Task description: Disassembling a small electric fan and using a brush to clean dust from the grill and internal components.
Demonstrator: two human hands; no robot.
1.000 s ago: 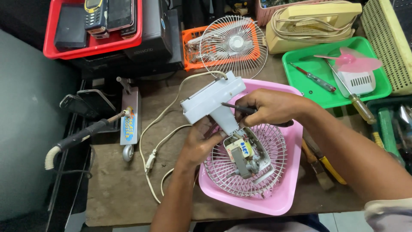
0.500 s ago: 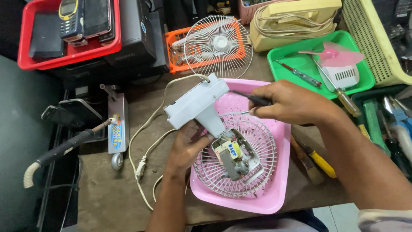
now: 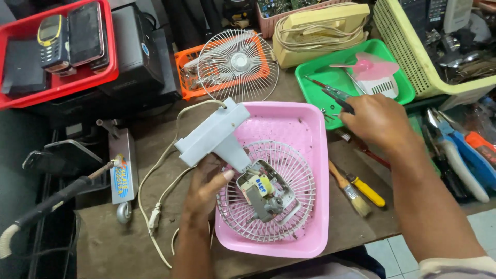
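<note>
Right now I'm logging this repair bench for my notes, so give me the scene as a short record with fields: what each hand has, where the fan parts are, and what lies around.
left hand: grips the neck of the white fan stand
right hand: holds a dark screwdriver over the green tray
fan motor: bare, on the pink rear grille
pink tray: under grille
pink fan blade: in green tray
white front grille: on orange basket
paintbrush: right of pink tray

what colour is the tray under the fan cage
Pink. The tray under the fan cage shows plainly in the head view.
</note>
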